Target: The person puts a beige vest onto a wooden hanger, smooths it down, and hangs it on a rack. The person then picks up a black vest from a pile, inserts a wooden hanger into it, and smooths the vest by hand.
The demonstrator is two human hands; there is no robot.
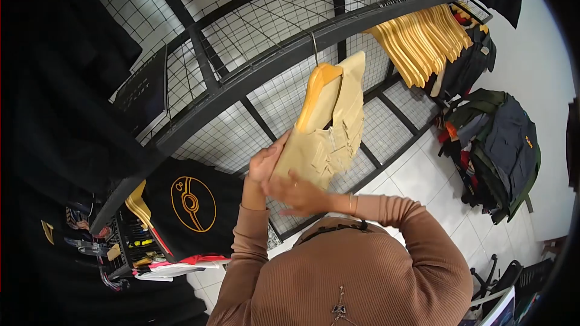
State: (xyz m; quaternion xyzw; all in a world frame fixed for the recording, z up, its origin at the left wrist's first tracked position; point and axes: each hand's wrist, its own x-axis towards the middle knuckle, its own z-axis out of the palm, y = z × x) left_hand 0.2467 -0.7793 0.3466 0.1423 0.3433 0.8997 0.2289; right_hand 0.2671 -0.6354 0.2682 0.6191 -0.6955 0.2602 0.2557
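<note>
A beige garment (311,152) hangs in front of me on a wooden hanger (312,93), whose metal hook reaches up to the black rack bar (241,71). At the garment's lower left edge is my left hand (266,162), its fingers partly behind the cloth. My right hand (297,194) lies across the bottom of the garment, fingers apart and blurred by motion. Whether the left fingers pinch the cloth cannot be made out.
Several bare wooden hangers (423,42) hang at the upper right, beside dark clothes. A pile of garments (498,145) stands on the tiled floor at the right. Left are a black shirt with an orange print (193,203) and other hanging clothes.
</note>
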